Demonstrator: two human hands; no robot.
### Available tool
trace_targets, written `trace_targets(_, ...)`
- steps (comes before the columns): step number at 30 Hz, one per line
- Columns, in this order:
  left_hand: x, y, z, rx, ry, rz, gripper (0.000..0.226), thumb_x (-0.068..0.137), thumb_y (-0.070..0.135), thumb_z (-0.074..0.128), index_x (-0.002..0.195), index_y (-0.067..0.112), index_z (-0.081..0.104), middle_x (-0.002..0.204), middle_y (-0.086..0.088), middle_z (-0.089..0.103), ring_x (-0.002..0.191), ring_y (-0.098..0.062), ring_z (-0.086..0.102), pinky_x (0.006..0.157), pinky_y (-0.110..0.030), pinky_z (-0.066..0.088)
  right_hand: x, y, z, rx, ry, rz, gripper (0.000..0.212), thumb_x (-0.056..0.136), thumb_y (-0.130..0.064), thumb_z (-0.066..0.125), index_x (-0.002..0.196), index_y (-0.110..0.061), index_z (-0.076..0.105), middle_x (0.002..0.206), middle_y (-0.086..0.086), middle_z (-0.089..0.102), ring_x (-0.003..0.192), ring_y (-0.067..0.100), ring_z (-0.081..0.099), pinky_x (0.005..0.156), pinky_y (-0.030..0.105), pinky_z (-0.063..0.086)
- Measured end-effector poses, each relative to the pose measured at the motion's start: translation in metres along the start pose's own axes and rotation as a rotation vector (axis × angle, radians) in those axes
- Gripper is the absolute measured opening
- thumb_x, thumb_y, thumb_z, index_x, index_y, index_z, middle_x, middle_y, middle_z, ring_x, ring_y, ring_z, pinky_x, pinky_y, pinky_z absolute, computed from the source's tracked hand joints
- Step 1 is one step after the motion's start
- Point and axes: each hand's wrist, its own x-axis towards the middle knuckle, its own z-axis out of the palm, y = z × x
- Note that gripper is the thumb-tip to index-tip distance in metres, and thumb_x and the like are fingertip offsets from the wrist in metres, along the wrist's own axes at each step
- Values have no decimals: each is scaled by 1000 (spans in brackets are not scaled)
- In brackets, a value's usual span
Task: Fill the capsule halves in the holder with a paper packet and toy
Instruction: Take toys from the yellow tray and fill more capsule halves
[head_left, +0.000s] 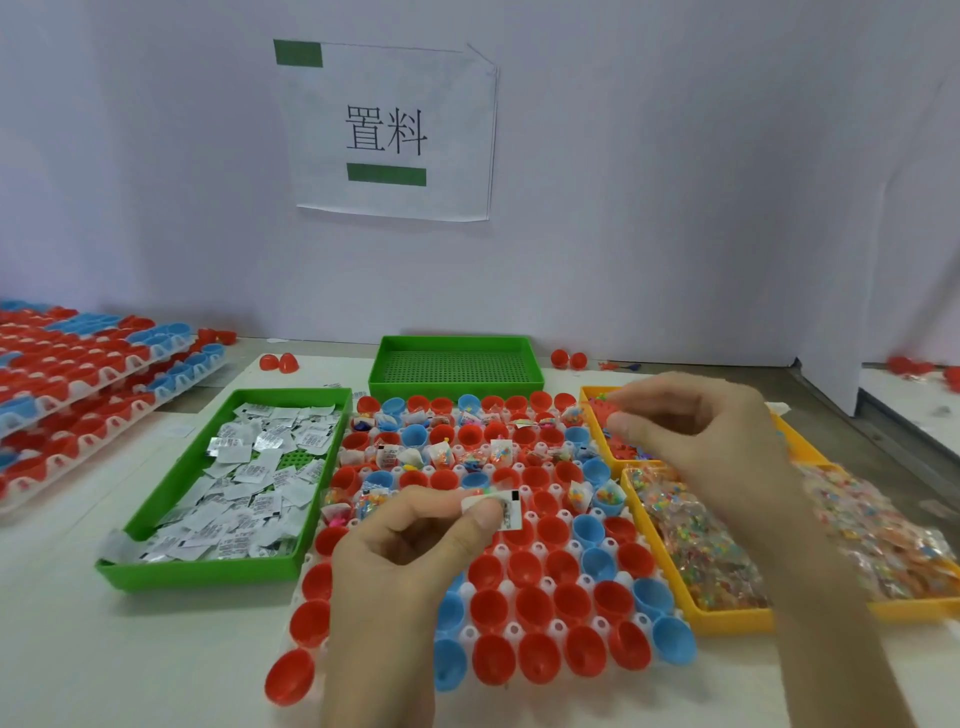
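Observation:
A white holder (558, 626) in front of me carries rows of red and blue capsule halves (535, 605). Its far rows hold paper packets and small bagged toys; the near rows are bare cups. My left hand (410, 566) hovers over the holder's left middle and pinches a white paper packet (501, 512) between thumb and forefinger. My right hand (701, 441) is raised over the yellow trays at the right, blurred, fingers curled; what it holds, if anything, I cannot tell.
A green tray (156, 506) of white packets lies left of the holder. Two yellow trays (727, 621) of bagged toys lie at the right. An empty green tray (457, 364) sits behind. Stacked holders of capsule halves (78, 374) fill the far left. A paper sign (387, 130) hangs on the wall.

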Motion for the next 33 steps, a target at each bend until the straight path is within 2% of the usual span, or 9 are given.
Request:
trace_targets(3,-5,2,5,-2,-12,-4,24,46,33,84,65,19,78,72,-6,75,66,-9,70,59,-14,52,-42,-27,22,206,-74,-94,17,72,-31,75,88,-37,79,85,-17,76,83,2,72,72,10,54)
trace_targets(8,-14,9,12,36,-55,40,18,49,31,82,61,20,76,64,-3,72,60,-5,66,55,-13,50,-61,-36,47,337,-99,-164,24,82,4,74,91,-17,81,90,-3,76,91,16,73,79,27,58)
trace_targets(11,-15,11,13,43,-8,71,17,47,30,81,59,21,74,60,-2,69,55,-4,64,53,-13,49,-65,-41,50,395,-106,-183,26,84,-2,68,95,-22,81,94,-5,76,95,13,72,80,19,55)
trace_targets(14,-14,11,14,59,14,86,18,48,31,81,61,20,74,60,-1,68,55,-3,63,53,-13,50,-68,-41,48,408,-97,-184,28,87,3,68,95,-20,80,94,-7,77,94,9,72,80,15,54)
trace_targets(19,-15,8,11,14,63,28,21,50,33,82,62,20,72,70,-5,73,66,-9,69,61,-16,53,-68,-42,44,495,98,-155,27,86,0,66,86,-24,79,84,-3,76,80,14,74,72,19,56)
trace_targets(22,-13,9,8,-59,62,-52,29,38,23,90,55,22,66,71,-4,71,66,-11,67,66,-20,52,-70,-48,38,549,-23,-184,25,85,-4,62,88,-23,78,85,-2,76,81,13,73,73,18,55)
trace_targets(25,-13,9,8,-182,8,-101,34,36,6,90,51,21,63,63,-1,64,58,-12,62,58,-17,53,-71,-51,42,581,-157,-173,21,81,1,68,92,-14,79,88,-2,75,84,10,72,76,17,54)
trace_targets(29,-15,9,8,-305,-96,-143,50,27,34,101,55,16,65,66,-6,65,59,-13,63,61,-20,55,-73,-50,48,598,-175,-155,16,77,3,73,88,-8,78,85,3,76,80,16,73,73,21,57)
trace_targets(33,-14,8,4,-454,-197,-294,50,29,21,101,57,14,59,70,-9,65,64,-17,64,64,-26,59,-72,-53,47,588,-189,-143,17,74,-1,76,85,-14,78,83,6,75,75,22,73,70,32,60)
